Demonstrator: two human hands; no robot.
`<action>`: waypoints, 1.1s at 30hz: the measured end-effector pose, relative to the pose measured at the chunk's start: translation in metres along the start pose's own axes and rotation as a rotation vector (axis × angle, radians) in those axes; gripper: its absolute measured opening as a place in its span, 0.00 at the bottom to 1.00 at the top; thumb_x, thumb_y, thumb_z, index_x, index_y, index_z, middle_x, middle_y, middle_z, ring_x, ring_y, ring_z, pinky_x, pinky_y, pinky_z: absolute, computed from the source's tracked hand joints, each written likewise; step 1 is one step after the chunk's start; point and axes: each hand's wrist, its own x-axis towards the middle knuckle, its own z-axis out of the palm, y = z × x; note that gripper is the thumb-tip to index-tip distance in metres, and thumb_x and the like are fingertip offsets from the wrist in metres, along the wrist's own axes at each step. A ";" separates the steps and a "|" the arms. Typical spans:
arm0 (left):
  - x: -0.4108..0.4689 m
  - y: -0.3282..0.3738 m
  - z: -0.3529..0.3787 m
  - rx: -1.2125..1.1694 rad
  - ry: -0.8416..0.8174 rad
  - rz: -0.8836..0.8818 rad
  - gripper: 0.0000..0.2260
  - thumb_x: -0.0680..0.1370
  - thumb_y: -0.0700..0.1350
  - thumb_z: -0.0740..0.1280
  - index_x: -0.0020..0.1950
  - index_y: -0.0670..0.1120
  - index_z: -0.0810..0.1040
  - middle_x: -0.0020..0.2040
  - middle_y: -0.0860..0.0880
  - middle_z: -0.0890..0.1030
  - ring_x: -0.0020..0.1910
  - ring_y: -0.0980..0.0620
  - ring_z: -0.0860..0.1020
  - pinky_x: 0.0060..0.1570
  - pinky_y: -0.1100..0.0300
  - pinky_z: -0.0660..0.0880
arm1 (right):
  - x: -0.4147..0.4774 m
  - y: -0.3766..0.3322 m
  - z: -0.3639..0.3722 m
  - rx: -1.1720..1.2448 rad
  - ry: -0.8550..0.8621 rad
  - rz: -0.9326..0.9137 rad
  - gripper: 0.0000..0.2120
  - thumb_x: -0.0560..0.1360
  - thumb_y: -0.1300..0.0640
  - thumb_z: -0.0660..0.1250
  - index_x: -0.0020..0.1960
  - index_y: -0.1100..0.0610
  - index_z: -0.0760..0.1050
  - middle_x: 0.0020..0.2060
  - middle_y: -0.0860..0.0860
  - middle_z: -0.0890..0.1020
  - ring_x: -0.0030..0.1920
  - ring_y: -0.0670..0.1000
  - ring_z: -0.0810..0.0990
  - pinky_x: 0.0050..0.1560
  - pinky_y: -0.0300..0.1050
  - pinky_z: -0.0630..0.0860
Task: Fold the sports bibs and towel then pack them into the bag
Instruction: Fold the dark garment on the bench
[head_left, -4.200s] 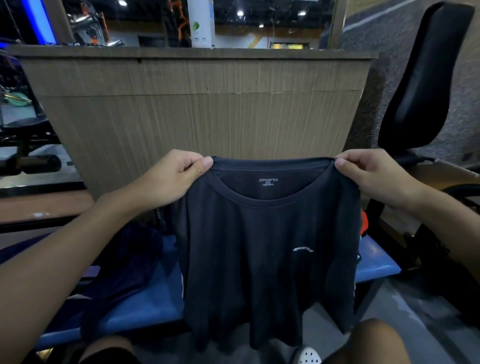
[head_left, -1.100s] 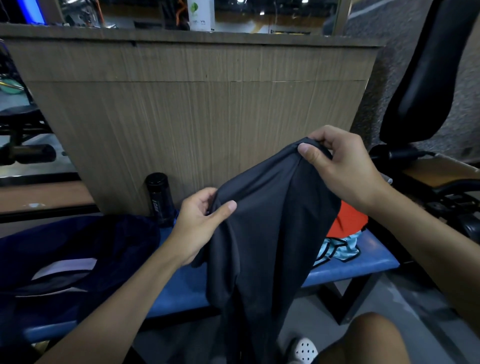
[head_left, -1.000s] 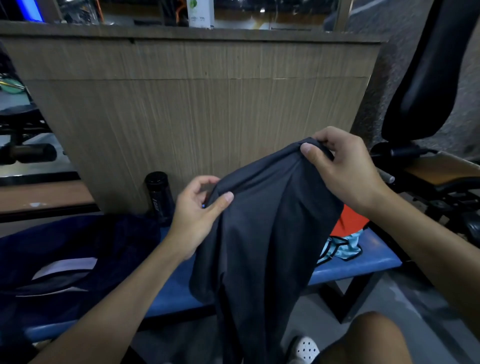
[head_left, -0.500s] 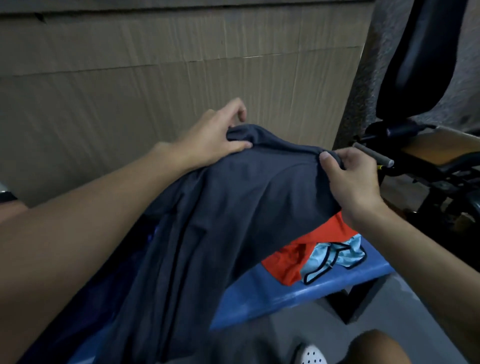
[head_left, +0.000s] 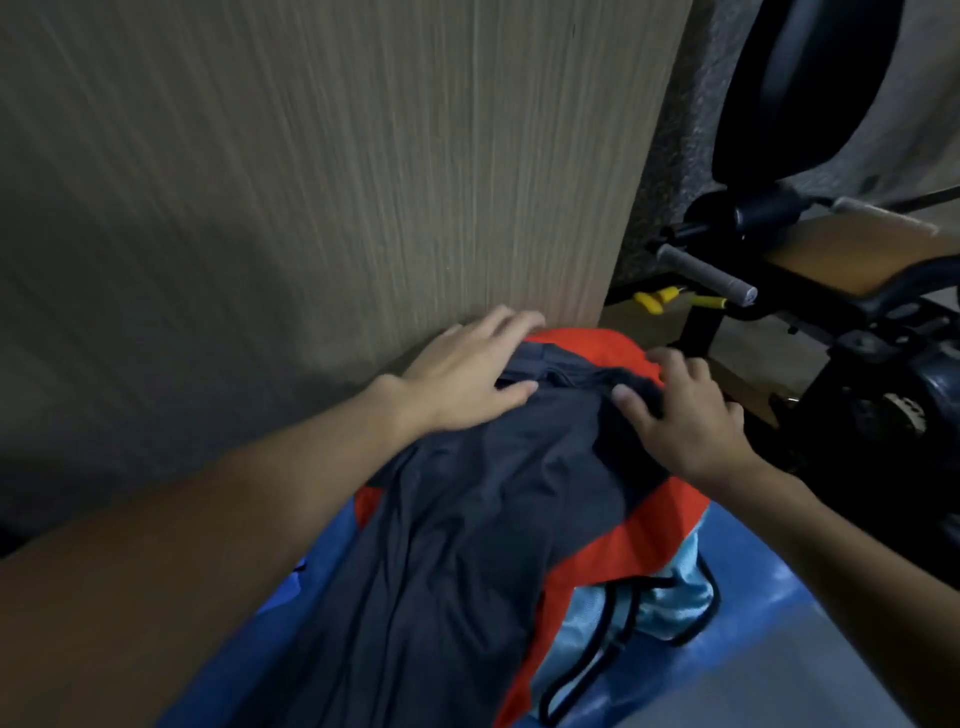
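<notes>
A tall wood-grain panel (head_left: 311, 182) is seen filling the back and left of the view, its grain running upright. A blue padded bench (head_left: 753, 597) is set against its foot, and a strip of grey floor (head_left: 810, 675) is shown at the lower right. A speckled grey wall (head_left: 670, 156) is visible to the right of the panel. A black exercise machine (head_left: 883, 395) is placed near it, with a black oval back pad (head_left: 810, 88) at the top, a tan seat pad (head_left: 852, 254), a grey-gripped bar (head_left: 706, 273) and a small yellow part (head_left: 657, 300) just below the bar
</notes>
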 end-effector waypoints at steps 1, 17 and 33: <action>-0.001 -0.004 0.010 0.048 -0.014 0.012 0.24 0.79 0.57 0.64 0.73 0.52 0.64 0.67 0.50 0.69 0.63 0.46 0.74 0.63 0.47 0.69 | 0.000 0.003 0.006 -0.105 -0.060 -0.005 0.25 0.75 0.38 0.63 0.68 0.49 0.68 0.64 0.55 0.70 0.67 0.60 0.69 0.65 0.62 0.63; -0.279 0.009 0.022 -0.108 0.100 -0.355 0.12 0.75 0.53 0.60 0.49 0.50 0.80 0.47 0.53 0.79 0.48 0.48 0.78 0.49 0.47 0.77 | -0.150 -0.083 0.037 0.013 -0.229 -0.626 0.16 0.76 0.47 0.61 0.60 0.50 0.77 0.56 0.50 0.78 0.59 0.55 0.74 0.54 0.49 0.66; -0.445 -0.014 0.045 0.319 0.048 -0.690 0.21 0.74 0.44 0.74 0.67 0.52 0.79 0.66 0.39 0.75 0.60 0.37 0.71 0.52 0.41 0.72 | -0.253 -0.137 0.141 -0.146 -0.641 -1.029 0.24 0.78 0.44 0.61 0.74 0.43 0.65 0.77 0.43 0.60 0.78 0.47 0.53 0.74 0.48 0.50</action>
